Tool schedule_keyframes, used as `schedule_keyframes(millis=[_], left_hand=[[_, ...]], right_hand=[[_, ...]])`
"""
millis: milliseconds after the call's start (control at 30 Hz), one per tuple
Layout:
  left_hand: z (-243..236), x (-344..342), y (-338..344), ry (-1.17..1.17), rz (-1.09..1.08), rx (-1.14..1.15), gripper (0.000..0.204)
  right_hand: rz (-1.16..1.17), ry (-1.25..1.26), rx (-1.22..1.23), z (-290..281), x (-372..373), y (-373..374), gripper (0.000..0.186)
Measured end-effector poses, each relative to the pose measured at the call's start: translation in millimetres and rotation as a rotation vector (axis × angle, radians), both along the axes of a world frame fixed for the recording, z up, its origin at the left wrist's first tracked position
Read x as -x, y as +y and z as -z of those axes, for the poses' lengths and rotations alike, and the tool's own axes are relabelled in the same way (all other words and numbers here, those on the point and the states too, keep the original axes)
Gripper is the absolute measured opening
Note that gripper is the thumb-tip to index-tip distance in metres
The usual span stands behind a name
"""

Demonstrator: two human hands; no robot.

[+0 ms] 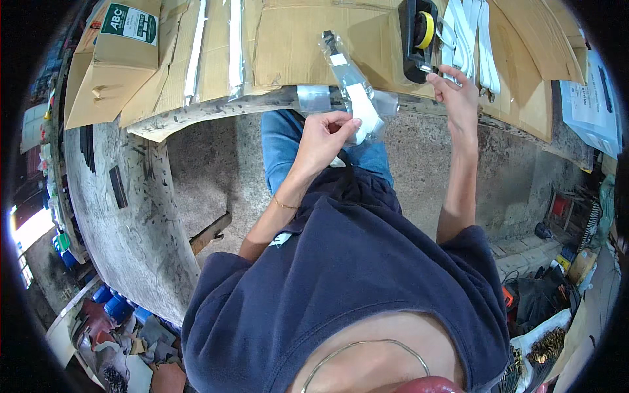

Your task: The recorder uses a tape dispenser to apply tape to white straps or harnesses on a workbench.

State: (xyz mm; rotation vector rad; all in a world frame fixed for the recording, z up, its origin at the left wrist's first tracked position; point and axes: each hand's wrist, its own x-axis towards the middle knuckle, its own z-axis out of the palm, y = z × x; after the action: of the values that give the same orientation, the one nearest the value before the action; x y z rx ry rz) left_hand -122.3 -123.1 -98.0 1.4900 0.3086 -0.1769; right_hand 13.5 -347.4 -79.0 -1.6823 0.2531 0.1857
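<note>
My left hand [327, 137] is closed, thumb and fingers pinching the near end of a clear plastic bag [350, 78]. Inside the bag lies something white, with a dark part at its far end. The bag hangs over the table's near edge, above my lap. Further right, my right hand [457, 95] pinches at the near, cutting end of a black tape dispenser [413, 39]. What sits between those fingertips looks like the end of the tape, though it barely shows. A tape roll [426, 29] with a yellow core is in the dispenser.
Several white straps [468, 39] lie right of the dispenser. Two bagged white strips [236, 49] lie on the cardboard-covered table [288, 46]. An open cardboard box [124, 65] stands far left, a light-blue container [591, 108] far right. A worn bench [118, 216] runs along my left.
</note>
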Motion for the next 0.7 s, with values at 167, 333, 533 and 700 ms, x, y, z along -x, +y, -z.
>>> schedule_keyframes(millis=[167, 333, 533, 700], left_hand=[[3, 0, -3, 0.017, -0.012, 0.009, 0.021], [-2, -1, -5, 0.057, -0.017, 0.026, 0.021], [-2, -1, -7, 0.053, -0.098, 0.09, 0.017], [1, -2, -10, -0.005, -0.124, 0.114, 0.017]], right_hand=[[-0.017, 0.007, 0.082, 3, 7, 2, 0.032], [-0.19, -0.182, 0.242, 18, 6, -5, 0.034], [-0.166, -0.359, 0.618, 11, 35, 16, 0.041], [-0.079, -0.273, 0.329, -5, 69, 28, 0.037]])
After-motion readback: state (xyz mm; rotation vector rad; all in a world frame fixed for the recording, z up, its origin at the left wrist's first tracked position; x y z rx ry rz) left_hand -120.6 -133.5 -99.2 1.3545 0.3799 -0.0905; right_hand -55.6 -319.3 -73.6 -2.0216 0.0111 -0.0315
